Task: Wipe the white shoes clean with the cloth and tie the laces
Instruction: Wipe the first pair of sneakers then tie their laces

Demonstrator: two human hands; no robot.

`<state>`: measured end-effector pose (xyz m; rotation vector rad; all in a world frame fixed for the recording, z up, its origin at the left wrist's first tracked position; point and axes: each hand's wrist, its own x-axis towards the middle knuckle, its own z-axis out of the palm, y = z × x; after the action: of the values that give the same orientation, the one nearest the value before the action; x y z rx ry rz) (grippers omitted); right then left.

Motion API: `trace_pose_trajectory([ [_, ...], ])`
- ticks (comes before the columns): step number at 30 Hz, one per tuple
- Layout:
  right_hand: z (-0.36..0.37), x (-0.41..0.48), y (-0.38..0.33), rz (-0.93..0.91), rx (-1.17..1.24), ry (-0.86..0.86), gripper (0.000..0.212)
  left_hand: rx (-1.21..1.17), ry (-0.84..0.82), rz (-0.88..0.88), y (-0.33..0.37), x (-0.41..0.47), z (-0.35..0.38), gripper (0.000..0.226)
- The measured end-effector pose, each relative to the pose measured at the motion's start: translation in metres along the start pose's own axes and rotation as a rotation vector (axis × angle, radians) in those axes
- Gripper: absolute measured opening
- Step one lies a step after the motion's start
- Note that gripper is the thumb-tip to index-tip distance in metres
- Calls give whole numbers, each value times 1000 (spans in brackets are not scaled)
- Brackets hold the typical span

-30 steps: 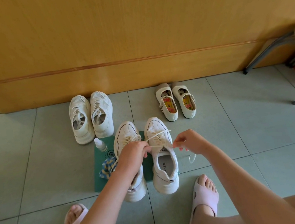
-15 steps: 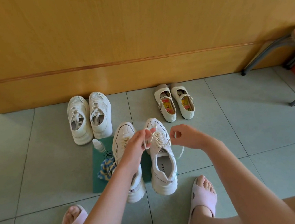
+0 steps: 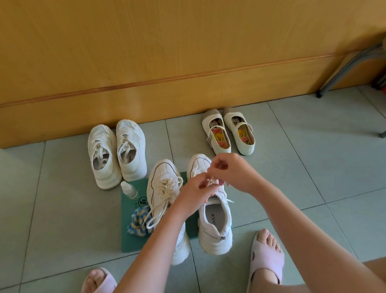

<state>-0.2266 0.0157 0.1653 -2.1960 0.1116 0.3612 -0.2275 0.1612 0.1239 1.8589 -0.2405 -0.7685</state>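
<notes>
Against the far side rises a wooden panel (image 3: pixel 171 37), with tiled floor (image 3: pixel 315 178) below it and a metal-legged stool (image 3: pixel 349 64) at the right border. On the tiles a green mat (image 3: pixel 135 239) carries the working pair, the left sneaker (image 3: pixel 162 200) and the right sneaker (image 3: pixel 215 230), side by side, toes toward the panel, heels past the mat's near edge. Just before the panel stand another pair of white sneakers (image 3: pixel 117 152) and cream strap shoes (image 3: pixel 230 131).

Both hands meet over the right sneaker's instep. The left hand (image 3: pixel 192 192) has its fingers curled, pinching a strand of the laces (image 3: pixel 212 183). The right hand (image 3: pixel 234 172) is curled likewise, thumb and fingertips pinching lace just above. How the strands cross between them is hidden by the fingers. The blue-and-yellow cloth (image 3: pixel 138 222) lies crumpled on the mat beside the left sneaker, untouched, and a small spray bottle (image 3: pixel 128 190) stands just behind it.

Tying looks to be the step in hand, with wiping apparently set aside. The left sneaker's lace ends trail loose over the cloth, so that shoe probably remains to be tied. The next move likely calls for drawing the knot or bow snug with an even pull from both hands, letting neither pinch slip.
</notes>
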Motion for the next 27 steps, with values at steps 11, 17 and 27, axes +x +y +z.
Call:
trace_pose_trajectory([
  [11, 0, 0, 4, 31, 176, 22, 6, 16, 45, 59, 2, 1, 3, 26],
  [17, -7, 1, 8, -32, 85, 2, 15, -133, 81, -12, 3, 4, 3, 23],
  [27, -8, 2, 15, -86, -189, -141, 6, -59, 29, -47, 4, 5, 1, 35],
])
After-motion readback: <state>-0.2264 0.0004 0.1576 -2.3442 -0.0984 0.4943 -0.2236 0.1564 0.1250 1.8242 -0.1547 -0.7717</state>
